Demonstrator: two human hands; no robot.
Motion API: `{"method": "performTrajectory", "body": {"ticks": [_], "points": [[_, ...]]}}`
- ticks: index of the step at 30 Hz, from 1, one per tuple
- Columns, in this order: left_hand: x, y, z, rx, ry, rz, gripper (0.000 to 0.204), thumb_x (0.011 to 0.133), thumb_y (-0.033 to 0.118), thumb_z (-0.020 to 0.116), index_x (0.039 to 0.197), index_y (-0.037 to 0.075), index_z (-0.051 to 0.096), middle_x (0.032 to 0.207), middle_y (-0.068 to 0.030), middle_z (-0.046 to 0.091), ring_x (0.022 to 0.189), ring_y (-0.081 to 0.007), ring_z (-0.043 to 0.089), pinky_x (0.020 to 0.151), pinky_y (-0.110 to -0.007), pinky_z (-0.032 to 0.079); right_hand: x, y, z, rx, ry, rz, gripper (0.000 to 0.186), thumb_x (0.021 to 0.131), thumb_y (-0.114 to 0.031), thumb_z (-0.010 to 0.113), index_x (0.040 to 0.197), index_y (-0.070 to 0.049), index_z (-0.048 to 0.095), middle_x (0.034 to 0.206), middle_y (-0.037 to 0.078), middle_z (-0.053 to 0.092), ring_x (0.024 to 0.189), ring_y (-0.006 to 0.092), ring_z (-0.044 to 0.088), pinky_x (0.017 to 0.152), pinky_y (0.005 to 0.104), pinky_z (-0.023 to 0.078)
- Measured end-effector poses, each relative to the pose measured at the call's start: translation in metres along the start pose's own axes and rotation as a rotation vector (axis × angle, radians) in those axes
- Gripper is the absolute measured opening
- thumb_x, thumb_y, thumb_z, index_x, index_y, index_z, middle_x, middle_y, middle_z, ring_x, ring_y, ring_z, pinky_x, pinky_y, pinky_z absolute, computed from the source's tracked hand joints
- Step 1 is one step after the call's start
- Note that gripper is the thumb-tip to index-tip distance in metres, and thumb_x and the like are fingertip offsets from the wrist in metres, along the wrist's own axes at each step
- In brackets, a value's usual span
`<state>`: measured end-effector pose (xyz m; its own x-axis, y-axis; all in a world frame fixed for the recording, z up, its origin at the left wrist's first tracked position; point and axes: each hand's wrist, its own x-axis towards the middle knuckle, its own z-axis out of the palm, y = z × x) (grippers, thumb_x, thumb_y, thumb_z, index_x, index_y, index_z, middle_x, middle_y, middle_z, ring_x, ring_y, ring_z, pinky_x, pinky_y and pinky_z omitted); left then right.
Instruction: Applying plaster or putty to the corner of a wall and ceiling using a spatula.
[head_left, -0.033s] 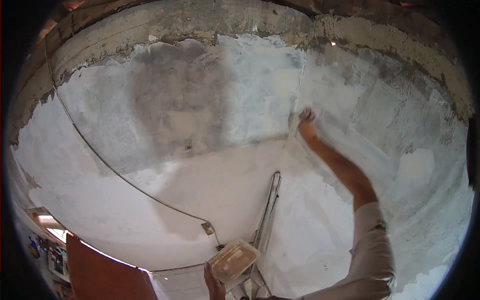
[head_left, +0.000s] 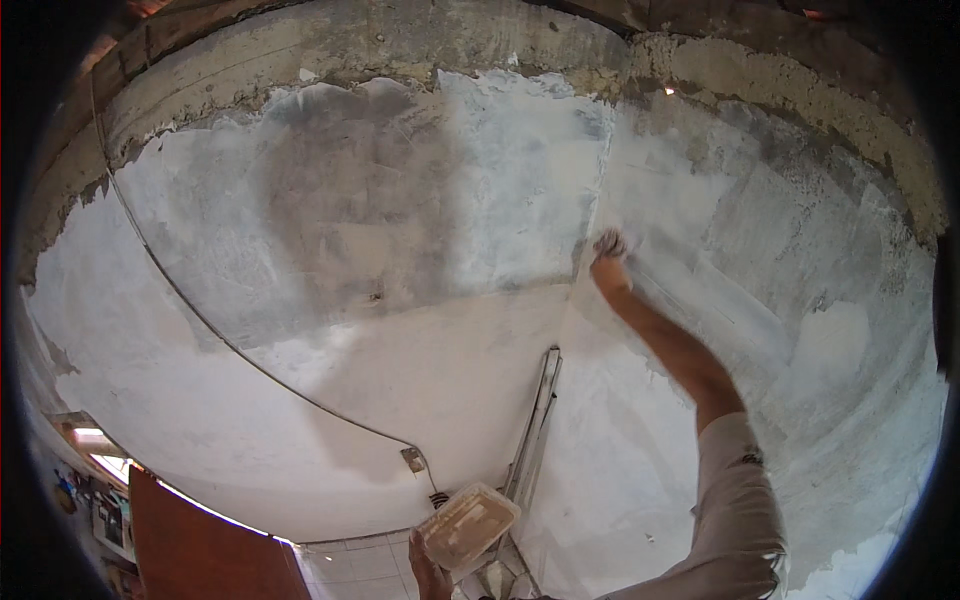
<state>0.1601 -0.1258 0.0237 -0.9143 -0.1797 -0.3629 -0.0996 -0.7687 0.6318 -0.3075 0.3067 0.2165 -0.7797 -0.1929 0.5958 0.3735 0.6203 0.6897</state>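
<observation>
My left hand [head_left: 430, 568] grips the side of a shallow rectangular plastic tub [head_left: 468, 528] at the bottom centre. Pale, whitish residue coats the tub's brownish inside. Up at the inner corner of two walls, my right hand [head_left: 609, 246] is closed, with its fingers curled close to the right-hand wall [head_left: 720, 270]. Whatever sits in those fingers is too small and blurred to name. The left-hand wall [head_left: 510, 200] carries patchy white and grey coating, with a large darker patch left of the corner.
A thin cable [head_left: 225, 338] runs down the left wall to a small wall box [head_left: 413, 460]. Long narrow bars [head_left: 534, 420] lean in the corner. A reddish-brown panel [head_left: 205, 535] stands at lower left. Rough bare concrete [head_left: 400, 45] edges the wall tops.
My right hand has moved slightly down and left along the corner, its arm following. The left hand and tub have hardly moved.
</observation>
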Motion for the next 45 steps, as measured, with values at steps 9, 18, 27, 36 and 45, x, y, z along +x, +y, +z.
{"method": "performTrajectory", "body": {"ticks": [9,18,27,36,45], "points": [[-0.015,-0.002,-0.052,-0.055,0.137,0.048,0.053,0.097,0.045,0.041,0.128,0.003,0.044,0.122,-0.0165,0.054,0.110,-0.0310,0.057,0.093,-0.044,0.048,-0.139,-0.118,-0.048,0.495,-0.383,-0.398,0.027,0.084,-0.017,0.053,0.098,-0.001,0.069,0.098,0.022,0.066,0.100,0.0362,0.061,0.085,0.0493,0.048],[0.002,0.011,-0.046,0.067,0.092,0.189,0.043,0.098,0.040,0.043,0.120,0.003,0.046,0.116,-0.0155,0.056,0.106,-0.0280,0.059,0.087,-0.041,0.051,0.070,0.082,-0.166,0.179,0.397,-0.006,0.031,0.081,-0.013,0.053,0.107,0.000,0.065,0.114,0.021,0.062,0.108,0.0334,0.058,0.092,0.0429,0.046],[0.021,-0.023,-0.055,0.037,0.170,-0.027,0.048,0.097,0.044,0.042,0.125,0.005,0.045,0.117,-0.0134,0.055,0.109,-0.0282,0.056,0.085,-0.042,0.052,-0.023,-0.040,-0.017,-0.079,-0.020,-0.270,0.048,0.087,-0.019,0.049,0.128,0.006,0.051,0.137,0.031,0.043,0.126,0.0468,0.042,0.100,0.0603,0.033],[0.010,-0.015,-0.072,0.011,0.144,0.063,0.048,0.096,0.045,0.045,0.124,0.005,0.044,0.119,-0.0130,0.054,0.107,-0.0290,0.058,0.086,-0.043,0.052,-0.103,-0.065,-0.077,0.472,-0.292,-0.469,0.020,0.084,-0.016,0.053,0.089,-0.003,0.068,0.092,0.016,0.068,0.087,0.0292,0.065,0.073,0.0432,0.051],[0.042,-0.008,-0.068,0.015,0.154,-0.081,0.050,0.096,0.046,0.042,0.127,0.006,0.044,0.122,-0.0140,0.055,0.109,-0.0298,0.057,0.086,-0.044,0.051,0.088,0.122,-0.193,0.281,0.221,0.017,0.018,0.079,-0.006,0.054,0.090,-0.004,0.068,0.095,0.014,0.067,0.084,0.0278,0.067,0.077,0.0395,0.054]]}}
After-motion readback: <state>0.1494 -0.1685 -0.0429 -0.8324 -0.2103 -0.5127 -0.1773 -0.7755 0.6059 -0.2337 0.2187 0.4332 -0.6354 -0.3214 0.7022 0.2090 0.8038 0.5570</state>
